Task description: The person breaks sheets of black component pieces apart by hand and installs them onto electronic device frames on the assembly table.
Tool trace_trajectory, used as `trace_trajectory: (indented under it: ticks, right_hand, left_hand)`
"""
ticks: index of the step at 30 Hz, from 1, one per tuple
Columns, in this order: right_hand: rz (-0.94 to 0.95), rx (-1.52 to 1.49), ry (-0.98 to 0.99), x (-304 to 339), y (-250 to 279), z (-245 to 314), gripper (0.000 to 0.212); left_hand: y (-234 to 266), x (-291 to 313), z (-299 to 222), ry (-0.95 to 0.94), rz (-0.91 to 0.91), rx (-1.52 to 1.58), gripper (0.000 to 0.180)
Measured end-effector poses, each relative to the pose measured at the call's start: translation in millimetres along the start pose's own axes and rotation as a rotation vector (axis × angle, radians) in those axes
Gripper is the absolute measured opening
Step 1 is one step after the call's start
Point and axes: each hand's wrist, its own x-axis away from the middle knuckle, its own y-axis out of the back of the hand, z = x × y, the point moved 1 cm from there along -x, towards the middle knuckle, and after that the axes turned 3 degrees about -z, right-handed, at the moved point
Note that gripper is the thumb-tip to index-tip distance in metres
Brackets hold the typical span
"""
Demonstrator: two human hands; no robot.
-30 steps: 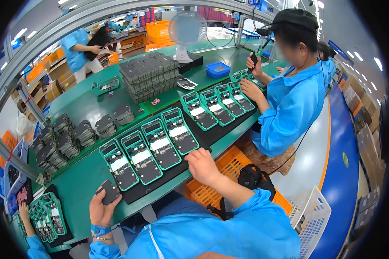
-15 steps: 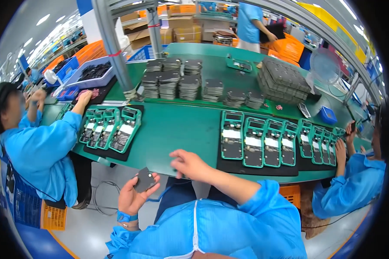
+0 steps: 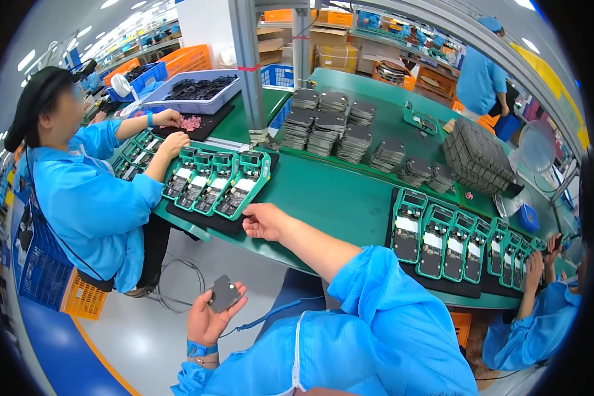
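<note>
The left hand (image 3: pixel 208 321) is pinching a dark plate (image 3: pixel 224 294) off the bench (image 3: pixel 330 198) — likely light, stiff, best held by its edges; the right hand (image 3: pixel 264 222) is hovering half-curled beside a green-framed unit (image 3: pixel 242 187) — grip unclear.

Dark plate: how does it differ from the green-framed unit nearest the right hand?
The dark plate is mostly plain; the green-framed unit holds white and dark parts. The plate is in the left hand; the unit lies on a black mat. The plate looks smaller than the unit. Both show dark surfaces.
</note>
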Motion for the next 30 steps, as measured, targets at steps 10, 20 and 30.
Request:
trace_trajectory:
  ticks: [10,20,30]
  right_hand:
    - [-0.174,0.216,0.181,11.0,2.9,-3.1,0.009]
    - [-0.487,0.231,0.307,134.8,71.2,-6.2,0.016]
    - [-0.787,0.408,0.252,195.0,22.0,-22.3,0.019]
  left_hand:
    - [-8.5,-21.0,11.2,0.068,0.032,0.053,0.041]
    - [8.3,-41.2,-24.5,0.207,0.091,0.148,0.044]
    - [-21.1,-69.1,-80.6,0.502,0.310,0.120,0.051]
